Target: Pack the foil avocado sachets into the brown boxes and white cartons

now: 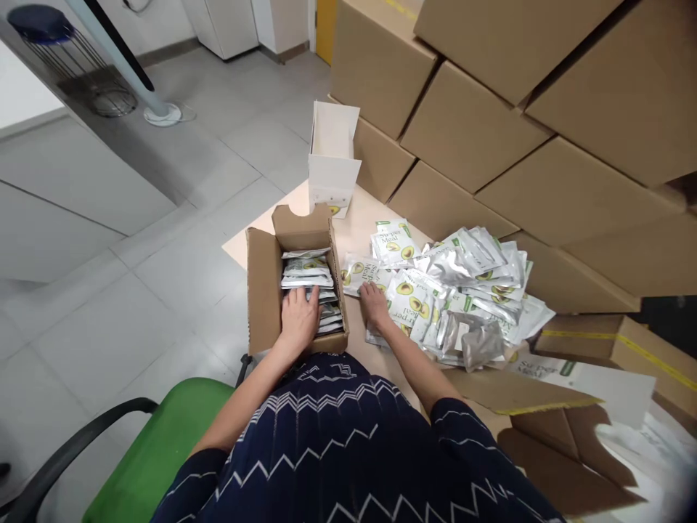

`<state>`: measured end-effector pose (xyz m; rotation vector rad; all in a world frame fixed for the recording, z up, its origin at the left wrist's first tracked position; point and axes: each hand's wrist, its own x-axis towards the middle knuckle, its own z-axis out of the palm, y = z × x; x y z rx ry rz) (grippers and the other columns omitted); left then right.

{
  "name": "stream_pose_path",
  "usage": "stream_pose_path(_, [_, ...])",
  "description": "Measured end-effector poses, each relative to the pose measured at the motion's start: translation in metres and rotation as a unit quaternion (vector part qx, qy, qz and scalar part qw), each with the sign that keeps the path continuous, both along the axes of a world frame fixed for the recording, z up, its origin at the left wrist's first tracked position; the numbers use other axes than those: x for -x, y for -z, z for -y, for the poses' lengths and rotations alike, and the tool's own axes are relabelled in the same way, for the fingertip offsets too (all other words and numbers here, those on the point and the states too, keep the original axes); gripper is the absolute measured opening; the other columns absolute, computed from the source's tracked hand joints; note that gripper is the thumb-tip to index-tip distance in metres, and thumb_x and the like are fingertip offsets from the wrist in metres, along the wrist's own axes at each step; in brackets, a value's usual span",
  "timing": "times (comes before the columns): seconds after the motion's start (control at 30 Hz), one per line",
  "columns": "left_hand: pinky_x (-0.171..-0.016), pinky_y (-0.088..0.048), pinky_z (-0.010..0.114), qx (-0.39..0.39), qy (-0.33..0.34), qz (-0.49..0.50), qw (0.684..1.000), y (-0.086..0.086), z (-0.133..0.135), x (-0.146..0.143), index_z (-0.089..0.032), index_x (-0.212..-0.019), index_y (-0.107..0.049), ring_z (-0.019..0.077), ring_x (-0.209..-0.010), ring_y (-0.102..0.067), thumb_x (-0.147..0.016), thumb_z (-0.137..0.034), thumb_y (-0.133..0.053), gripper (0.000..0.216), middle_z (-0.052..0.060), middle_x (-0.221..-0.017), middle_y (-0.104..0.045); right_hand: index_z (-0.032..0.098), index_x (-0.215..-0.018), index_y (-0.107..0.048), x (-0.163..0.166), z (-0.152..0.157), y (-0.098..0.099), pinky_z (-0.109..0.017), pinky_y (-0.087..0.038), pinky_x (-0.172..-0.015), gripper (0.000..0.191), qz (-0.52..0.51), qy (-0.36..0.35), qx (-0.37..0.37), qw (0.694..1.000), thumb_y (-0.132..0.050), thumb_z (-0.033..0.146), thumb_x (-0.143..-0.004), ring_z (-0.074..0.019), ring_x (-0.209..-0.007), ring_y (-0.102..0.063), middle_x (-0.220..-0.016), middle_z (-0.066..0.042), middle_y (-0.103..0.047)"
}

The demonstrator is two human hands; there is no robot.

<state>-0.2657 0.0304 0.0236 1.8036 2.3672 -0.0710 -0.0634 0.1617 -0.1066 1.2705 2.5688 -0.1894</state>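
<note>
An open brown cardboard box (263, 290) stands on the table, with a row of silver and white sachets (308, 270) upright inside it. My left hand (299, 318) reaches into this box, its fingers and thumb apart, the fingertips against the sachets. Right of the box, my right hand (373, 305) has its fingers closed at the lower edge of a white sachet (356, 270) printed with avocados; the thumb side is partly hidden. Beside that hand spreads a large loose pile of similar sachets (462, 280), some showing plain silver backs.
A white carton (334, 178) with raised flaps stands behind the box. Large brown cartons (473, 123) are stacked along the table's far right side. An opened carton (566, 436) lies at the lower right. A green chair (163, 450) is at my left.
</note>
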Motion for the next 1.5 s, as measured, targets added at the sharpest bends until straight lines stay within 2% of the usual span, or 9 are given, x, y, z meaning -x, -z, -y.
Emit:
stream_pose_path(0.23, [-0.091, -0.043, 0.043, -0.007, 0.002, 0.007, 1.000, 0.004, 0.001, 0.000, -0.017, -0.145, -0.048, 0.0328, -0.108, -0.051, -0.095, -0.036, -0.051, 0.053, 0.018, -0.113, -0.056, 0.023, -0.154, -0.034, -0.006, 0.036, -0.007, -0.048, -0.035, -0.095, 0.058, 0.013, 0.045, -0.046, 0.998, -0.044, 0.024, -0.097, -0.0313, -0.111, -0.051, -0.125, -0.020, -0.056])
stream_pose_path(0.47, [-0.093, -0.042, 0.043, -0.009, -0.004, 0.012, 1.000, 0.001, 0.001, -0.001, -0.016, -0.144, -0.050, 0.0328, -0.109, -0.053, -0.096, -0.037, -0.050, 0.052, 0.019, -0.113, -0.057, 0.008, -0.130, -0.057, 0.020, 0.027, -0.023, -0.043, -0.036, -0.104, 0.041, 0.027, 0.047, -0.030, 0.998, -0.035, 0.010, -0.096, -0.0316, -0.132, -0.044, -0.145, -0.023, -0.048])
stream_pose_path(0.67, [-0.097, -0.041, 0.044, -0.005, -0.005, 0.017, 1.000, 0.000, 0.003, -0.002, -0.017, -0.144, -0.049, 0.0326, -0.113, -0.053, -0.096, -0.034, -0.050, 0.051, 0.018, -0.115, -0.058, 0.011, -0.135, -0.051, 0.002, 0.008, -0.078, -0.033, -0.048, -0.082, 0.043, -0.038, 0.116, 0.013, 0.992, -0.028, 0.013, -0.098, -0.0252, -0.100, -0.065, -0.116, -0.017, -0.068])
stream_pose_path(0.83, [-0.099, -0.040, 0.044, -0.015, -0.009, 0.020, 1.000, -0.001, 0.003, -0.002, -0.017, -0.143, -0.048, 0.0317, -0.115, -0.052, -0.094, -0.032, -0.052, 0.051, 0.018, -0.120, -0.057, 0.011, -0.142, -0.045, -0.020, -0.015, -0.119, -0.033, -0.047, -0.086, 0.048, -0.155, 0.183, -0.004, 0.971, -0.025, 0.021, -0.099, -0.0268, -0.097, -0.068, -0.106, -0.016, -0.072])
stream_pose_path(1.0, [-0.099, -0.041, 0.043, -0.019, -0.005, 0.013, 1.000, -0.001, 0.003, -0.003, -0.015, -0.131, -0.056, 0.0321, -0.115, -0.053, -0.093, -0.032, -0.055, 0.041, 0.017, -0.119, -0.058, 0.014, -0.137, -0.051, -0.015, -0.008, -0.108, -0.032, -0.046, -0.082, 0.045, -0.104, 0.158, 0.073, 0.979, -0.032, 0.021, -0.097, -0.0272, -0.097, -0.068, -0.103, -0.015, -0.073])
stream_pose_path(1.17, [-0.098, -0.041, 0.043, -0.020, -0.005, 0.012, 1.000, 0.000, 0.004, -0.003, -0.014, -0.113, -0.064, 0.0331, -0.115, -0.053, -0.093, -0.033, -0.054, 0.029, 0.018, -0.115, -0.059, 0.018, -0.133, -0.054, -0.005, -0.002, -0.088, -0.031, -0.046, -0.081, 0.043, -0.096, 0.160, 0.101, 0.977, -0.051, 0.037, -0.094, -0.0268, -0.103, -0.066, -0.113, -0.014, -0.071])
stream_pose_path(1.3, [-0.096, -0.042, 0.044, -0.025, -0.004, 0.012, 1.000, 0.000, 0.004, -0.002, -0.015, -0.110, -0.064, 0.0329, -0.114, -0.054, -0.093, -0.032, -0.055, 0.027, 0.018, -0.114, -0.060, 0.017, -0.112, -0.066, 0.000, -0.004, -0.081, -0.026, -0.045, -0.079, 0.029, -0.132, 0.128, 0.200, 0.962, -0.061, 0.034, -0.089, -0.0217, -0.098, -0.065, -0.108, -0.010, -0.072])
stream_pose_path(1.4, [-0.097, -0.042, 0.044, -0.025, 0.001, 0.014, 1.000, 0.001, 0.004, -0.002, -0.015, -0.110, -0.065, 0.0329, -0.115, -0.054, -0.093, -0.032, -0.054, 0.026, 0.018, -0.114, -0.061, 0.017, -0.098, -0.068, 0.003, -0.006, -0.088, -0.024, -0.044, -0.075, 0.018, -0.126, 0.084, 0.204, 0.967, -0.054, 0.021, -0.087, -0.0201, -0.092, -0.065, -0.099, -0.008, -0.073])
stream_pose_path(1.5, [-0.098, -0.041, 0.045, -0.024, 0.005, 0.016, 1.000, 0.002, 0.005, -0.002, -0.015, -0.111, -0.065, 0.0333, -0.116, -0.054, -0.093, -0.032, -0.053, 0.027, 0.018, -0.111, -0.062, 0.020, -0.102, -0.069, 0.000, -0.010, -0.115, -0.026, -0.043, -0.074, 0.028, -0.122, 0.080, 0.128, 0.981, -0.047, 0.014, -0.087, -0.0218, -0.090, -0.065, -0.097, -0.008, -0.074])
